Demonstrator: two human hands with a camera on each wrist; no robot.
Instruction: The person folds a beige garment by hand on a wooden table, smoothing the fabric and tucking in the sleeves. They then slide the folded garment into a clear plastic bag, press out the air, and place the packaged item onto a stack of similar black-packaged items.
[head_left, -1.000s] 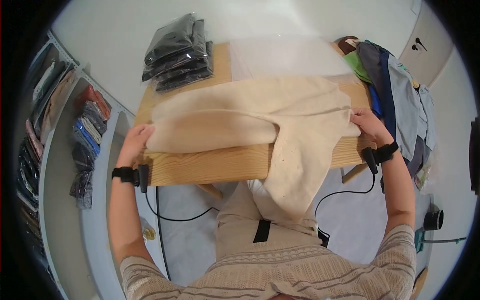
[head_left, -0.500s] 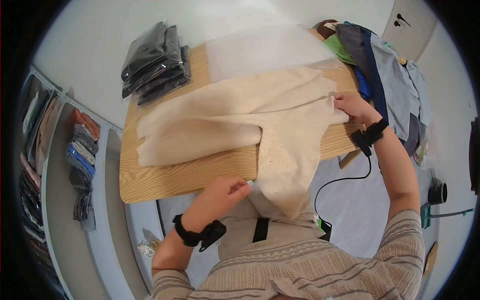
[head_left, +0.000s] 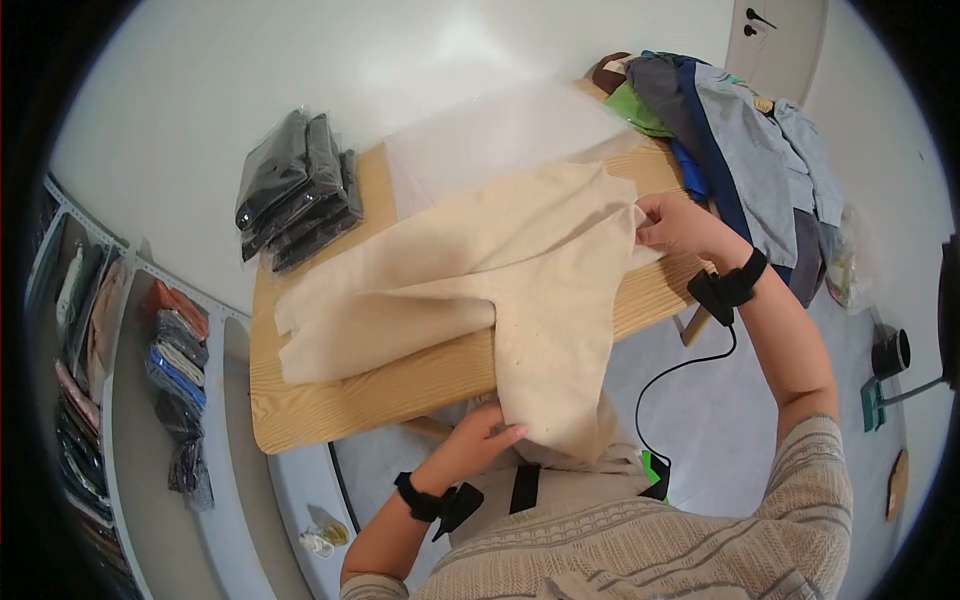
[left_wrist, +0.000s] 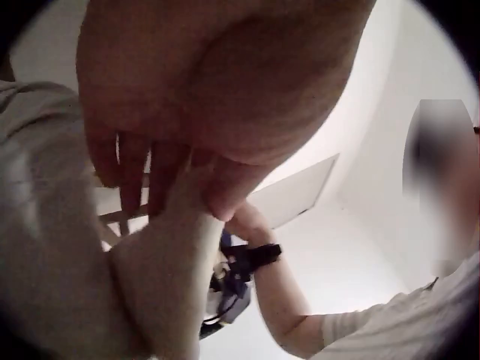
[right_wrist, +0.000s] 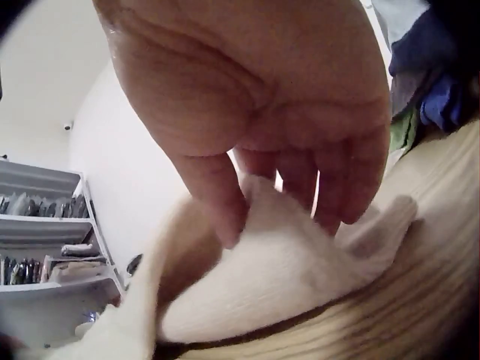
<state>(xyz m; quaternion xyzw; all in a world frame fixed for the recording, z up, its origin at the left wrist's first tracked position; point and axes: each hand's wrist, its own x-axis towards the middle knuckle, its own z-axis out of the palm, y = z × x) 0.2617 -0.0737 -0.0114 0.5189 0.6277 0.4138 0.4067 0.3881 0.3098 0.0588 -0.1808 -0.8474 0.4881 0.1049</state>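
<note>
A cream knit garment [head_left: 400, 290] lies across the wooden table [head_left: 420, 395], one part of it, like a sleeve, hanging over the front edge toward the person's lap. My left hand [head_left: 475, 440] pinches the left side of that hanging part between thumb and fingers; the left wrist view shows the cloth [left_wrist: 176, 247] rising into the fingertips. At the garment's right end, my right hand [head_left: 685, 225] pinches its edge. There the right wrist view shows a raised fold of cream cloth [right_wrist: 262, 255] between thumb and fingers, close over the table top.
Dark clothes in clear bags [head_left: 300, 190] are stacked at the table's back left. Clear plastic sheets [head_left: 500, 140] lie behind the garment. A heap of clothes [head_left: 745, 150] hangs over the right end. Shelves with bagged clothes [head_left: 180, 350] stand at the left.
My left hand has let go of the garment's left end and moved right and toward the body, where it now pinches the hanging part. My right hand keeps its grip. The head view has turned.
</note>
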